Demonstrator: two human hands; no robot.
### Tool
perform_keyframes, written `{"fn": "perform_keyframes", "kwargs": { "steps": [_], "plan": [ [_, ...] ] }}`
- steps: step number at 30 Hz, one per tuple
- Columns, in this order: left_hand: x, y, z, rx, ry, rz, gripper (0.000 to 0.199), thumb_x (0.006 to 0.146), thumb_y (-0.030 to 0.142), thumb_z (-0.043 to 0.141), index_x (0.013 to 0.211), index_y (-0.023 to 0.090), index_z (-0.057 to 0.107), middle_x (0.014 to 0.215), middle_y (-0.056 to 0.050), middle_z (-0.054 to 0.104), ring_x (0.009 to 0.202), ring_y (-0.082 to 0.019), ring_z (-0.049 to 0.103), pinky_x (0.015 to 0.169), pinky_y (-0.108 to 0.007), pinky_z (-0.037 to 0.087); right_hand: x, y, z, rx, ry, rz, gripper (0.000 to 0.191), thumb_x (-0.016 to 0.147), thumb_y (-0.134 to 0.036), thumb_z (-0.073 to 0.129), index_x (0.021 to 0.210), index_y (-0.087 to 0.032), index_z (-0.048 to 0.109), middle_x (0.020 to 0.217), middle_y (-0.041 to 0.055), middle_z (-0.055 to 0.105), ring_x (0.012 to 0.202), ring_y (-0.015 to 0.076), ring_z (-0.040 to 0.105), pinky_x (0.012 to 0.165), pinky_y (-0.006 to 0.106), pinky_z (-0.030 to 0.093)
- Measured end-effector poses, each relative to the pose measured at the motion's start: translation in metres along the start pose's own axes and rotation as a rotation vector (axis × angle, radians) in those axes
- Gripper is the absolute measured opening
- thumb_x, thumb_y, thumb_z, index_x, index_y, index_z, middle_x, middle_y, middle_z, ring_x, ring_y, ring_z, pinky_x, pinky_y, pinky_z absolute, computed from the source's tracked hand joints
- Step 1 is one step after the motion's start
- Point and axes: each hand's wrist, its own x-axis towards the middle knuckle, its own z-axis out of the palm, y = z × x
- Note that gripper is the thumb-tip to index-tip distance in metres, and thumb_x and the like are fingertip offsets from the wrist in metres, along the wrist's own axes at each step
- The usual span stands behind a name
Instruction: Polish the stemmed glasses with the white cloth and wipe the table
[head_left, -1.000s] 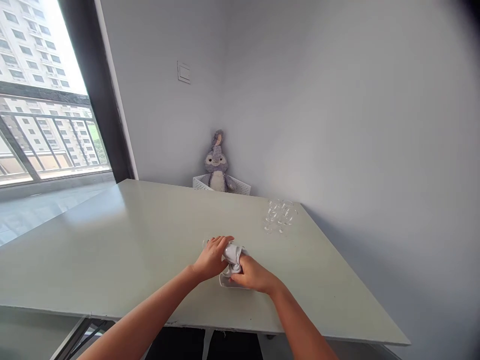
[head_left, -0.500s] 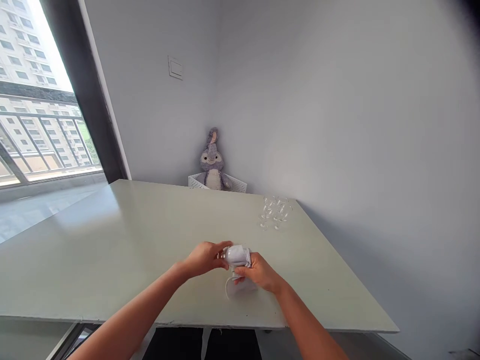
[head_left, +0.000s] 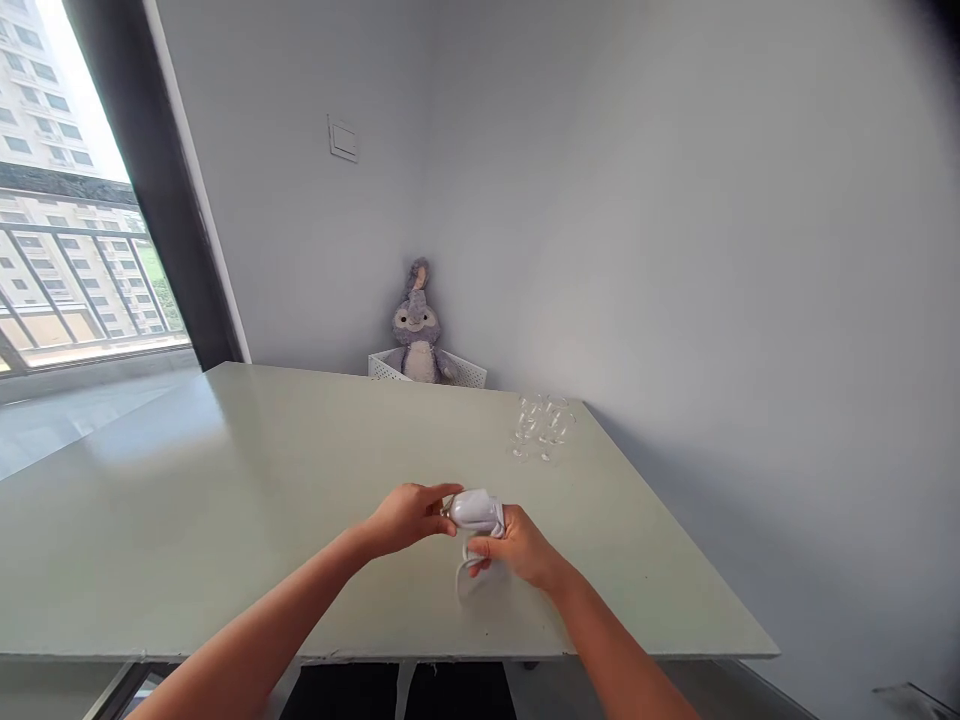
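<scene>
A small stemmed glass [head_left: 471,510] lies sideways just above the table, its bowl filled with white. My left hand [head_left: 411,518] pinches it at the stem end, thumb and fingers closed there. From the right, my right hand [head_left: 523,547] grips a white cloth [head_left: 498,518] bunched at the bowl's mouth; part of it appears to be inside the bowl. A loose edge of the cloth hangs in a loop below my right fingers. Farther back on the right stand several clear stemmed glasses [head_left: 553,432], grouped close together.
The pale table [head_left: 300,470] has its front edge near my body. Behind its far edge, a grey plush rabbit [head_left: 420,355] sits in a white perforated basket [head_left: 471,375]. A wall runs along the right; a window is at left.
Both hands stay close together on the glass and cloth, which have turned slightly. The hanging loop of cloth has shifted a little. The whole view has moved slightly.
</scene>
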Motion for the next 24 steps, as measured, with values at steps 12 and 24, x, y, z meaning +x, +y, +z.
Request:
{"fn": "perform_keyframes", "kwargs": {
  "steps": [12,24],
  "plan": [
    [-0.007,0.015,0.004,0.385,0.294,0.064,0.044,0.074,0.053,0.052,0.107,0.025,0.057,0.075,-0.006,0.06,0.081,-0.022,0.052,0.077,-0.033,0.036,0.011,0.02,-0.004,0.378,0.171,0.079,0.031,0.07,-0.037,0.066,0.087,-0.012,0.061,0.058,0.0008,0.06,0.048,0.0106,0.057,0.046,0.019,0.041],
    [-0.011,-0.014,-0.002,-0.64,-0.282,-0.118,0.045,0.075,0.056,0.047,0.072,0.013,0.06,0.047,0.003,0.043,0.044,-0.007,0.036,0.046,-0.021,0.026,-0.002,-0.024,-0.02,-0.856,-0.09,-0.307,0.017,0.081,-0.023,0.051,0.085,-0.023,0.067,0.089,0.0017,0.067,0.096,0.0204,0.055,0.094,0.038,0.034]
  ]
}}
